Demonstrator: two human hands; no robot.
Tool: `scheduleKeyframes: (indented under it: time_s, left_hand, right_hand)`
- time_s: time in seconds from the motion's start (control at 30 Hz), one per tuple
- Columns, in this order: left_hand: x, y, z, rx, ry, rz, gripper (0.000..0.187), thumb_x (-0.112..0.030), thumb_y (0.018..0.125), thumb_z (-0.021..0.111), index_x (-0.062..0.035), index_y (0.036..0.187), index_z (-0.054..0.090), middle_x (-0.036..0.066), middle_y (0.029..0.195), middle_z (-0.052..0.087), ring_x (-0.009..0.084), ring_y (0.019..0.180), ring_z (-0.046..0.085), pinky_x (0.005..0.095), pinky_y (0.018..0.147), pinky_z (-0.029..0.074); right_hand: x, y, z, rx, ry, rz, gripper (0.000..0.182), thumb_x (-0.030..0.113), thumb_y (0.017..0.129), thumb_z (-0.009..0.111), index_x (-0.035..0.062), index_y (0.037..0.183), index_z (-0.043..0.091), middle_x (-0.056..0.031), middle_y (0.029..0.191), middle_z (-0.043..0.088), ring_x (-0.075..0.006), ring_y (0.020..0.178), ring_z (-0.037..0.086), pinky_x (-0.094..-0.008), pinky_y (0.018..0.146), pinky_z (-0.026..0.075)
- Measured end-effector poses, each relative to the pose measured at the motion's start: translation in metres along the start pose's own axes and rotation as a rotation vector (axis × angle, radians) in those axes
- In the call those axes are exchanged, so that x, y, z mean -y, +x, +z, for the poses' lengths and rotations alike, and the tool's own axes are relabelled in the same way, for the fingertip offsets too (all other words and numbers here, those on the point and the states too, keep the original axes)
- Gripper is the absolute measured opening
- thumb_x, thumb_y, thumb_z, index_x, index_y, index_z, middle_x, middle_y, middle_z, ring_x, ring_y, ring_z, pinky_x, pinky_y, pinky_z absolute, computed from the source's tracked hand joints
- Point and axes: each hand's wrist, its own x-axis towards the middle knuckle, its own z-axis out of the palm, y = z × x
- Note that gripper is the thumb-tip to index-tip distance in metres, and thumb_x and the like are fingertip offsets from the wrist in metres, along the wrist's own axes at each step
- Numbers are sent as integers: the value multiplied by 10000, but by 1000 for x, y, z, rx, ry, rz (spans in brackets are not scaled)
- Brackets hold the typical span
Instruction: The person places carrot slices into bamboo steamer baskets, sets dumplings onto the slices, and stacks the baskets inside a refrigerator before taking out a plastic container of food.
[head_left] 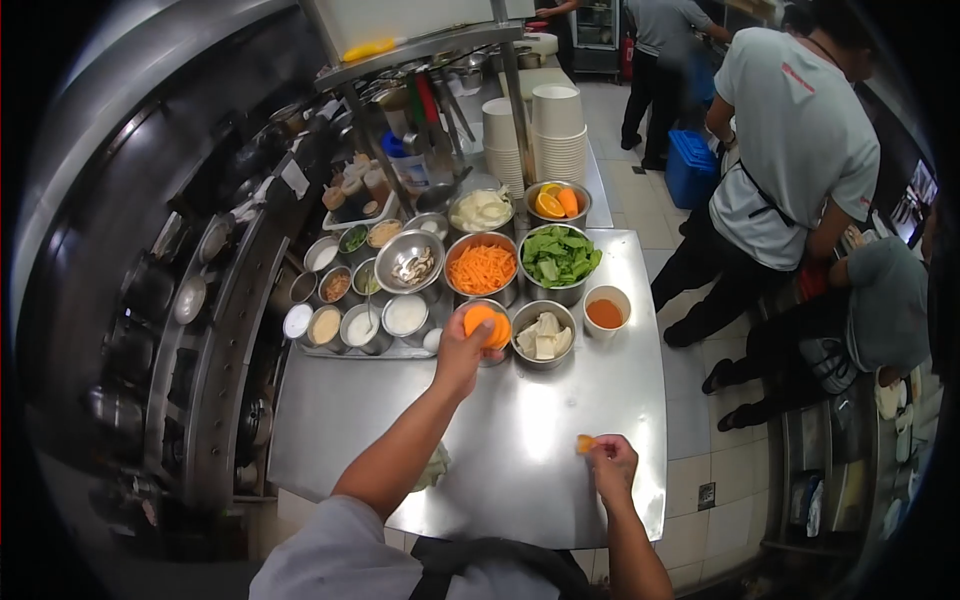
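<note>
My left hand (pixel 462 352) is closed on round orange carrot slices (pixel 483 322), right at a small metal bowl in the front row, which the hand and slices mostly hide. Low over the right side of the steel table, my right hand (pixel 612 468) pinches a small orange piece (pixel 586 443), seemingly carrot. Beside the left hand stands a metal bowl of pale white chunks (pixel 544 337). Behind it are a bowl of shredded carrot (pixel 482 268) and a bowl of chopped green leaves (pixel 560 256).
A cup of red-brown powder (pixel 605 312) stands near the table's right edge. On the left, a tray carries several small seasoning containers (pixel 405 315). Stacked white tubs (pixel 558 130) rise behind. A crumpled cloth (pixel 434 468) lies by my left forearm. Co-workers (pixel 790 150) stand to the right.
</note>
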Motion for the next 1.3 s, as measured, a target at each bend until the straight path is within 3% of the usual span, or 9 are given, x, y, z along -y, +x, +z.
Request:
scheduleKeyframes:
  time_s: [0.33,0.47,0.63,0.73,0.8,0.9,0.97,1.13,1.3]
  left_hand:
    - [98,-45,116,360,-161,-481,324,-202,994,514,-82,1287,449,79,1087,607,136,778,605,266,585,529]
    - [92,-23,109,446,113,-294,308,-144,987,520,-57,1275,453,96,1102,611,139,742,619,263,588,531]
    - [24,90,92,141,323,79,315,-130,934,622,-23,1211,516,76,968,659,118,610,629,250,502,493]
    - [-20,194,84,-132,445,651,292,-84,889,635,-25,1168,577,92,1067,656,173,965,623,318,879,498]
    - [-11,277,75,-202,394,764,307,-73,869,645,-33,1169,590,113,1070,674,213,960,654,323,853,510]
    - [2,328,82,-338,642,595,331,-91,825,686,-39,1145,619,152,1043,692,266,943,680,339,839,519]
    - [19,356,81,-332,719,598,343,-99,807,697,-48,1140,632,157,1025,698,276,929,685,347,831,523]
    - [31,376,91,-259,1109,382,247,-249,826,651,-62,967,726,172,957,710,348,935,673,408,852,522]
    - [41,400,75,-168,1342,586,372,-321,918,474,-43,911,720,197,972,694,399,942,645,498,859,492]
  right_hand:
    - [104,35,17,-54,207,-103,166,23,841,689,-7,962,579,-32,806,616,-69,651,565,-215,582,482]
    - [94,50,22,-28,217,-137,219,63,846,714,-8,1005,581,-23,819,605,-62,692,553,-216,600,493]
    - [63,45,-7,-125,154,-143,248,127,849,709,5,1041,612,-43,863,618,-116,801,584,-261,748,485]
    - [30,27,-52,-219,52,-153,234,125,850,704,11,1034,614,-52,864,621,-121,794,590,-268,744,491]
    - [-10,15,-86,-328,7,-139,188,85,885,669,17,1031,572,-12,819,577,-77,712,540,-219,605,456]
    - [-22,-16,-123,-446,31,2,224,136,860,698,16,1018,594,-50,858,608,-112,781,576,-251,721,477]
    - [-50,-35,-147,-597,-175,-23,202,130,884,676,21,1010,562,6,755,557,-58,634,501,-210,542,409]
    - [-55,-76,-163,-693,-148,73,184,112,879,672,20,993,559,14,746,534,-48,628,462,-203,555,386]
    - [-33,-102,-153,-653,-59,26,182,114,865,675,17,993,590,-39,858,569,-114,797,548,-258,720,464]
